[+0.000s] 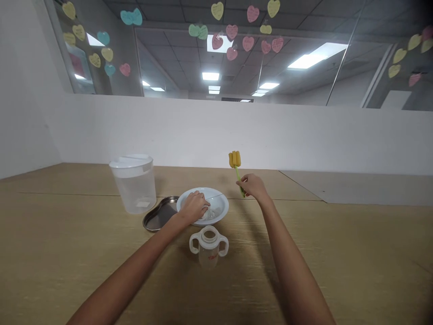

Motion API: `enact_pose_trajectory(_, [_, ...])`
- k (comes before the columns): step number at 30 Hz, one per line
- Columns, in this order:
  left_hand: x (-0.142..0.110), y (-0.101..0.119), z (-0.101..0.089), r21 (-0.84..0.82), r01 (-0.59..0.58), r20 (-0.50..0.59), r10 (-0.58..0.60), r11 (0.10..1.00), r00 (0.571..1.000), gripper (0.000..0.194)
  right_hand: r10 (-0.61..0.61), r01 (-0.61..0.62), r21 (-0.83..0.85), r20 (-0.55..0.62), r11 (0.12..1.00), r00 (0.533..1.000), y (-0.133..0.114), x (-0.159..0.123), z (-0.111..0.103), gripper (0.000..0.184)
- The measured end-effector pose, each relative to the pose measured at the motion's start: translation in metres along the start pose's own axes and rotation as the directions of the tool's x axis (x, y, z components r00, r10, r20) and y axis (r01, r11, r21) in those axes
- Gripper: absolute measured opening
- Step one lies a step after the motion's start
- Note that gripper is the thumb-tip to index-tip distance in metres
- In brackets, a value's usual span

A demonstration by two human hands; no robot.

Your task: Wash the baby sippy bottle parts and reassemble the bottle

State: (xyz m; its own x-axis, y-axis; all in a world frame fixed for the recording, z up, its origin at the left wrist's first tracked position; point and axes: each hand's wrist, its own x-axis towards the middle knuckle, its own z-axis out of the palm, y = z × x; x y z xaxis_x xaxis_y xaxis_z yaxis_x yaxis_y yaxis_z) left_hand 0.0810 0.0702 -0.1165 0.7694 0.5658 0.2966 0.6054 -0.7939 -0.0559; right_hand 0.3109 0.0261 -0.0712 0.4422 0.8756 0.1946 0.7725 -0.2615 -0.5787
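Observation:
My right hand (252, 186) is closed around the green handle of a bottle brush (235, 159) with a yellow sponge head, held upright above the table. My left hand (195, 206) reaches into a white basin (221, 198), its fingers bent over a clear or whitish item (212, 213) lying inside. What those fingers grip, if anything, is hard to make out. In front of the basin stands a baby bottle (209, 253) with two side handles, a white collar and red print; its top is uncapped, and neither hand touches it.
A kidney-shaped metal tray (158, 219) lies left of the basin, partly behind my left forearm. Farther left stands a translucent plastic bucket (137, 187). A white wall (237, 135) rises behind the wooden table (355, 253), with a window bearing heart-shaped notes (232, 31) above.

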Motion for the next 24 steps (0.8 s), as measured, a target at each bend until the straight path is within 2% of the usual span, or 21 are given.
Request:
enact_pose_trajectory(5, [0.005, 0.0, 0.001, -0.01, 0.011, -0.012, -0.011, 1.0, 1.0, 0.019, -0.038, 0.039, 0.011, -0.04, 0.999, 0.998, -0.015, -0.011, -0.008, 0.021])
enact_pose_trajectory(9, [0.006, -0.007, -0.006, -0.073, 0.038, -0.057, -0.043, 0.997, 0.997, 0.019, -0.069, 0.071, 0.014, -0.095, 0.997, 0.993, -0.023, -0.018, -0.014, 0.02])
enact_pose_trajectory(12, [0.006, -0.017, -0.017, -0.166, 0.063, -0.109, -0.082, 0.984, 0.991, 0.019, -0.107, 0.112, 0.027, -0.142, 0.993, 0.984, -0.032, -0.027, -0.022, 0.02])
enact_pose_trajectory(16, [0.003, -0.033, -0.032, -0.334, 0.067, -0.176, -0.132, 0.94, 0.975, 0.028, -0.223, 0.243, 0.095, -0.178, 0.965, 0.958, -0.052, -0.049, -0.032, 0.014])
enact_pose_trajectory(18, [0.001, -0.04, -0.039, -0.438, 0.056, -0.216, -0.165, 0.897, 0.962, 0.032, -0.283, 0.298, 0.111, -0.136, 0.948, 0.949, -0.063, -0.062, -0.034, 0.013])
enact_pose_trajectory(22, [-0.003, -0.047, -0.05, -0.743, -0.005, -0.265, -0.288, 0.67, 0.92, 0.036, -0.382, 0.378, 0.095, 0.026, 0.921, 0.924, -0.08, -0.082, -0.031, 0.016])
enact_pose_trajectory(24, [-0.004, -0.045, -0.054, -0.787, 0.02, -0.255, -0.355, 0.617, 0.9, 0.037, -0.429, 0.426, 0.05, 0.064, 0.903, 0.901, -0.086, -0.088, -0.027, 0.019])
